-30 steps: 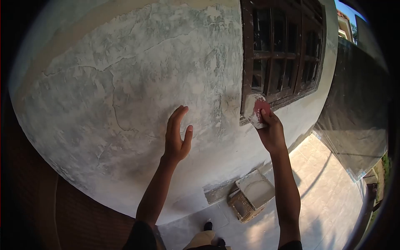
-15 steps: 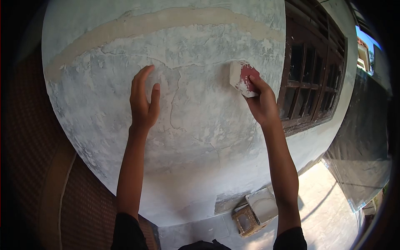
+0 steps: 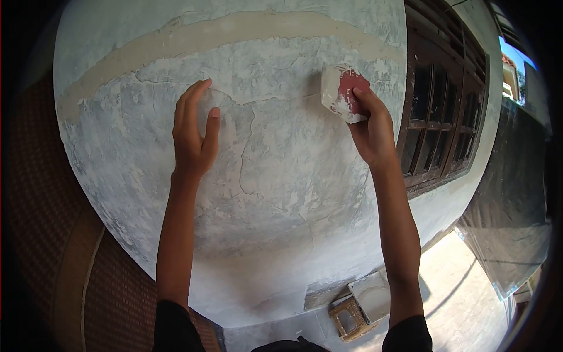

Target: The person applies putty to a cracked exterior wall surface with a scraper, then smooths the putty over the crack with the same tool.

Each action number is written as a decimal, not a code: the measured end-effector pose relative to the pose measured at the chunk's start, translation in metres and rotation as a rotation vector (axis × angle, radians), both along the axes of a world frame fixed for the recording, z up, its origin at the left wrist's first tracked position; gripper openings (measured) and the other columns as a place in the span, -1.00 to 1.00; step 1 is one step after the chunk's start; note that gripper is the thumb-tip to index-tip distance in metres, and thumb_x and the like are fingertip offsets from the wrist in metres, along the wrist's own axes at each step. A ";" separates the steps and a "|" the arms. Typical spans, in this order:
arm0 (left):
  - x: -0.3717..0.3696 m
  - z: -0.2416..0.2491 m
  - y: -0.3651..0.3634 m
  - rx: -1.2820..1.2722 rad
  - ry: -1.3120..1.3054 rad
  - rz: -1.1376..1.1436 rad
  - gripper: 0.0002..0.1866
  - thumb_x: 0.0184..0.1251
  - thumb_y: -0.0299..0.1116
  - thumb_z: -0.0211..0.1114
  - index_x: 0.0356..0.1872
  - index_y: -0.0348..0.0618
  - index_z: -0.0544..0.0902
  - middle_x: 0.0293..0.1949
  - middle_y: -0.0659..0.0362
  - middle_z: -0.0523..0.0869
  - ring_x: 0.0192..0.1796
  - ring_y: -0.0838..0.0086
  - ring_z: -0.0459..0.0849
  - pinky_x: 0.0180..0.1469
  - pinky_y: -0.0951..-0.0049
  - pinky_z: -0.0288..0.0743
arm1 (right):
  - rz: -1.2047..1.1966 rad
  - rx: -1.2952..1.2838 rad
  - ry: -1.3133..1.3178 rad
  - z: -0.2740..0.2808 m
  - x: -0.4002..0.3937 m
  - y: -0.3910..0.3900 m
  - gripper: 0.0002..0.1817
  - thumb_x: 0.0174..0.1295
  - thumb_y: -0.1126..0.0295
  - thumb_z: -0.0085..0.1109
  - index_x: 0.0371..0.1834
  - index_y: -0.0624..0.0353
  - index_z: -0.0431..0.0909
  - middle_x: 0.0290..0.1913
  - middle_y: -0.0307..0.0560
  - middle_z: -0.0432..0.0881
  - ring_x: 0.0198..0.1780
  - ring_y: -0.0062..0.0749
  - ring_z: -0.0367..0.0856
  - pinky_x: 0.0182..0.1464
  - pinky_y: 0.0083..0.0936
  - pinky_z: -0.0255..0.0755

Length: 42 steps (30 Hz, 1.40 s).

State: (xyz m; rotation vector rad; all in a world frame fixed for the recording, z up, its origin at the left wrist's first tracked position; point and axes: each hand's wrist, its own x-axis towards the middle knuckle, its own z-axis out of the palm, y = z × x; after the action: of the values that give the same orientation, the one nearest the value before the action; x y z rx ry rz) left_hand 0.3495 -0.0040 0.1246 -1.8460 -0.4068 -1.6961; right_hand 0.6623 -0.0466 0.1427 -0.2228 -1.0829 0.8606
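A grey-white plastered wall [image 3: 281,152] with thin cracks and rough patches fills the middle of the view. My right hand [image 3: 374,120] grips a red putty scraper [image 3: 346,94], its flat face smeared with white filler. The thumb lies on the red part; the other fingers are mostly hidden behind it. This scraper is held up close to the wall, near the right end of a horizontal crack; whether it touches cannot be told. My left hand [image 3: 196,129] is raised by the wall at the left, fingers stretched and thumb apart, with nothing in it.
A dark wooden window [image 3: 437,100] is set in the wall at the right. Below, a worn stool-like frame [image 3: 346,320] and a whitish tray-like piece [image 3: 370,296] stand on the floor. Dark sheeting [image 3: 507,205] hangs at the far right; brown woven panels [image 3: 41,176] are at the left.
Both hands have moved slightly up in view, the left one also a little leftward. The scraper, still in my right hand, has risen slightly.
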 end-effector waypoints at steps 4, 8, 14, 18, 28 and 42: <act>0.036 0.000 0.010 0.005 0.015 -0.019 -0.59 0.54 -0.35 0.11 0.32 -0.24 0.48 0.29 -0.06 0.55 0.36 0.10 0.50 0.41 0.12 0.35 | -0.036 0.016 -0.011 -0.003 0.042 0.000 -0.66 0.43 0.43 0.10 0.19 0.37 0.50 0.06 -0.08 0.65 0.07 -0.45 0.61 0.22 -0.45 0.48; 0.080 -0.001 0.015 0.007 0.035 -0.045 -0.59 0.53 -0.37 0.13 0.32 -0.24 0.48 0.29 -0.05 0.55 0.36 0.10 0.50 0.40 0.12 0.35 | -0.069 0.039 -0.007 -0.006 0.096 0.003 -0.69 0.41 0.45 0.14 0.16 0.33 0.52 0.03 -0.10 0.65 0.05 -0.48 0.62 0.19 -0.47 0.49; 0.146 -0.001 0.022 0.010 0.043 -0.026 -0.61 0.53 -0.35 0.14 0.31 -0.19 0.51 0.30 0.00 0.57 0.38 0.13 0.51 0.43 0.10 0.34 | -0.163 0.044 -0.041 0.000 0.165 0.010 -0.70 0.41 0.45 0.14 0.16 0.30 0.53 0.01 -0.14 0.66 0.03 -0.52 0.61 0.17 -0.52 0.47; 0.178 -0.005 0.026 0.027 0.053 0.041 -0.60 0.50 -0.39 0.17 0.30 -0.18 0.52 0.30 0.01 0.57 0.39 0.12 0.48 0.44 0.11 0.33 | -0.212 0.051 -0.094 0.009 0.200 0.018 -0.70 0.42 0.44 0.14 0.17 0.27 0.53 0.00 -0.16 0.66 0.02 -0.53 0.61 0.17 -0.54 0.44; 0.215 -0.016 0.025 0.013 0.034 0.187 -0.59 0.44 -0.50 0.20 0.29 -0.18 0.53 0.31 0.02 0.54 0.42 0.12 0.44 0.46 0.11 0.29 | -0.540 0.222 -0.363 0.032 0.225 0.040 -0.61 0.42 0.34 0.21 0.23 0.30 0.52 0.04 -0.11 0.68 0.07 -0.52 0.60 0.18 -0.55 0.40; 0.210 -0.027 0.044 0.014 -0.006 0.235 -0.52 0.35 -0.49 0.21 0.30 -0.24 0.51 0.31 0.00 0.55 0.44 0.08 0.43 0.55 -0.03 0.10 | -1.081 1.069 -0.623 0.059 0.192 0.058 -0.66 0.24 0.56 0.30 0.10 0.15 0.70 -0.11 -0.05 0.69 -0.14 -0.23 0.68 -0.10 -0.42 0.60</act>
State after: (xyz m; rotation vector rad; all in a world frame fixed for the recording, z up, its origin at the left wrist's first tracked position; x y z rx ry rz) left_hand 0.5599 0.0396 0.0979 -1.7094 -0.5886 -1.5412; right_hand 0.8545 0.0111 0.2016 -0.1270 -1.5873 -0.8370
